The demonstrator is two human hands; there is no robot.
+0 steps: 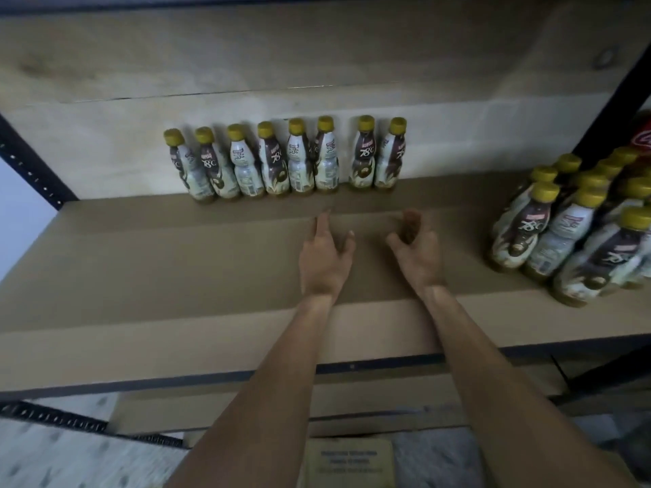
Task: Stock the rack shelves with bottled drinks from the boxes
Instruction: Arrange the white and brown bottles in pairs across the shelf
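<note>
Standing upright on the shelf (176, 262), eight yellow-capped, brown-and-white-labelled bottles (299, 163).

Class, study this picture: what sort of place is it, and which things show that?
Probably a shop stockroom or storeroom. A dark metal rack carries a plain board shelf; identical yellow-capped bottles stand in a row along its back, another cluster at the right; a cardboard box sits below.

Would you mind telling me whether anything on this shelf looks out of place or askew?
Nothing looks spilled or damaged. The back row of bottles has one wider gap between its sixth and seventh from the left, and the labels face different ways. The cluster of bottles at the right is bunched unevenly, not lined up.
</note>
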